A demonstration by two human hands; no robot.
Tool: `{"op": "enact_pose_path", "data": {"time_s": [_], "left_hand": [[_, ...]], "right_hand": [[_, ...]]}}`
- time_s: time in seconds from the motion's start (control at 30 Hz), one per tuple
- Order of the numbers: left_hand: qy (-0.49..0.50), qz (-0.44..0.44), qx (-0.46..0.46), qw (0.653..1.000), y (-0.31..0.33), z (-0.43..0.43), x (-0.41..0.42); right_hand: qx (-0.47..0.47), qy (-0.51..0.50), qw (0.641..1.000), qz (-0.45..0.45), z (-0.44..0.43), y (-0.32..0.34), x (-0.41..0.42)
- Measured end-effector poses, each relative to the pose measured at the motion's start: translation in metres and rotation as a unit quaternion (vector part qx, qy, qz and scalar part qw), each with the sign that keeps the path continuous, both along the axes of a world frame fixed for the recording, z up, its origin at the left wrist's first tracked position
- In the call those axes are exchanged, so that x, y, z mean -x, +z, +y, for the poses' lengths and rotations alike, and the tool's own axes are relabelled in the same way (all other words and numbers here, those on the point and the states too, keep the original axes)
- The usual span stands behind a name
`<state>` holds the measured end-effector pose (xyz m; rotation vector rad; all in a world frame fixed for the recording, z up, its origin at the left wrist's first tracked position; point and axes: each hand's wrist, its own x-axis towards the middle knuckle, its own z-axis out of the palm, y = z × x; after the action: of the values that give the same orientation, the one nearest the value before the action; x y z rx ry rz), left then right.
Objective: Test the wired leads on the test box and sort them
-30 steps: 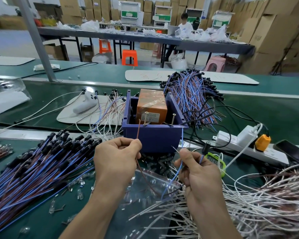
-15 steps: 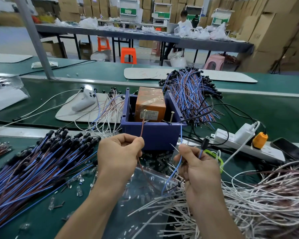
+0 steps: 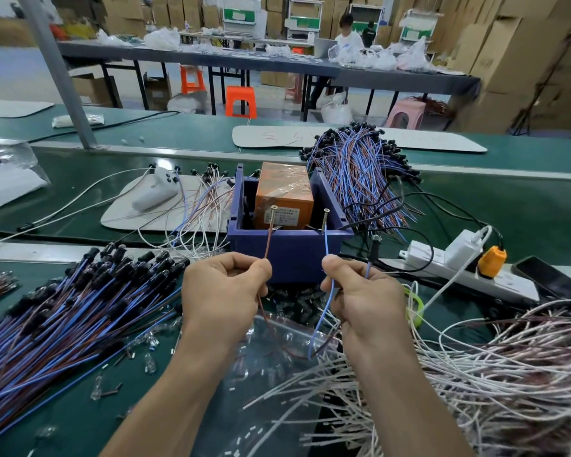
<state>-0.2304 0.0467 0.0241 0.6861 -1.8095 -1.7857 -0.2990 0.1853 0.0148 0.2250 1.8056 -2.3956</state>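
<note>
Stacked cardboard boxes (image 3: 515, 54) lined the far wall behind a long grey table (image 3: 192, 60), with orange stools (image 3: 241, 101) and a pink stool (image 3: 406, 112) nearby

I log a factory assembly floor, long green desk (image 3: 475, 199), wire leads (image 3: 63, 311) heaped in bundles, cardboard cartons (image 3: 508, 61) stacked along the back, second desk (image 3: 211, 59) behind, a worker (image 3: 346, 36) there, orange stools (image 3: 241, 100).

I get a single wide view from the head, facing forward and down across the bench (image 3: 475, 206). It sits close over the left hand (image 3: 225, 291) and right hand (image 3: 366, 301), low centre; a far table (image 3: 211, 60) runs along the top.
</note>
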Motion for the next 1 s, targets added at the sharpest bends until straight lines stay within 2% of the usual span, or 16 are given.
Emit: {"op": "enact_pose_path", "data": {"time_s": [0.57,1.0], "left_hand": [[-0.017,-0.007,-0.004,1.000,0.000,-0.003,0.001],[-0.030,-0.011,0.001,0.999,0.001,-0.003,0.001]], "right_hand": [[0.035,0.018,0.999,-0.003,0.008,0.004,-0.002],[0.035,-0.027,0.999,-0.001,0.013,0.002,-0.006]]}}
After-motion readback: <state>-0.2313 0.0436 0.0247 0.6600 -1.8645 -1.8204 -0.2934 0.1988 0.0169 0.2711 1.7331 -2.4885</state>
